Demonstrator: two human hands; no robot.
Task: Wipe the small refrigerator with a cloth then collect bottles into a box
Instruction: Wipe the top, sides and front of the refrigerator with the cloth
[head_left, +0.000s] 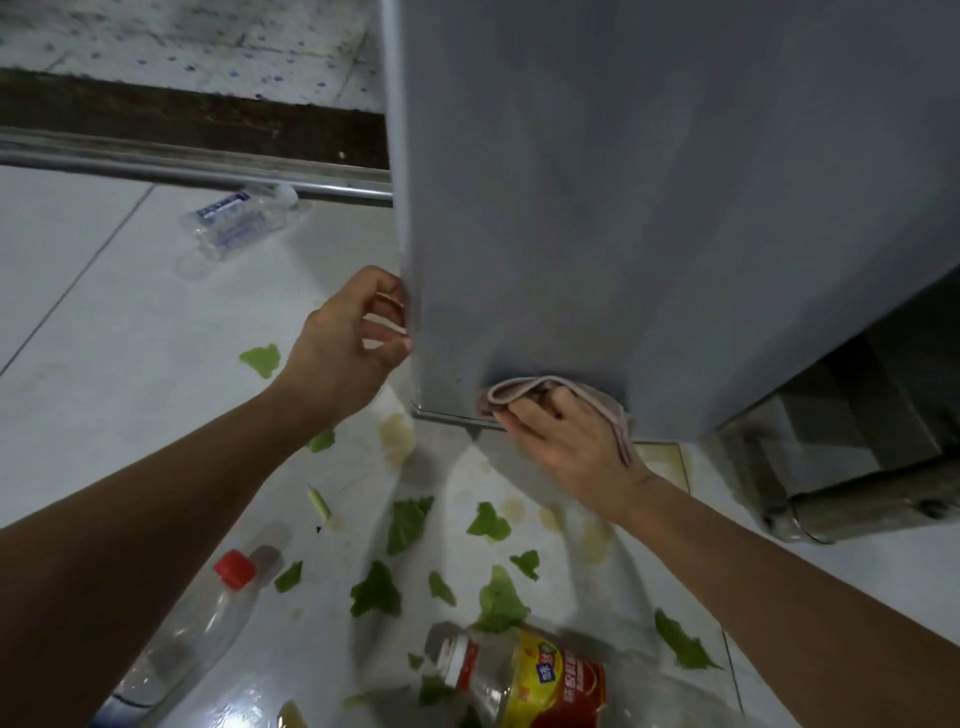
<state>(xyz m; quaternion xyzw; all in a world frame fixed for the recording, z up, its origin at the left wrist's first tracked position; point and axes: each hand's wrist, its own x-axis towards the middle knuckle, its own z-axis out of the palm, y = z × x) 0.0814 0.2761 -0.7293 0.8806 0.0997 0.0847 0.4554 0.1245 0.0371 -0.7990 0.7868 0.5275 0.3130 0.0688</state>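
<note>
A clear plastic bottle with a red cap (208, 618) is lying on the white tiled floor (104, 322) at the lower left, partly behind the left forearm. Farther back, a crushed clear bottle with a blue label (236, 221) is lying near a metal door track (182, 166). The left hand (350, 340) is curling its fingers around the left edge of the grey refrigerator (649, 208), gripping it low down. Torn green leaf scraps (405, 522) and yellowish stains (396, 434) are lying scattered over the floor in front of the appliance. At the bottom centre, an empty bottle with a yellow and red label (540, 680) is lying on its side. The right hand (569, 441) is pressing a folded pinkish cloth (561, 392) against the refrigerator's bottom edge, fingers bent over the fabric and holding it.
</note>
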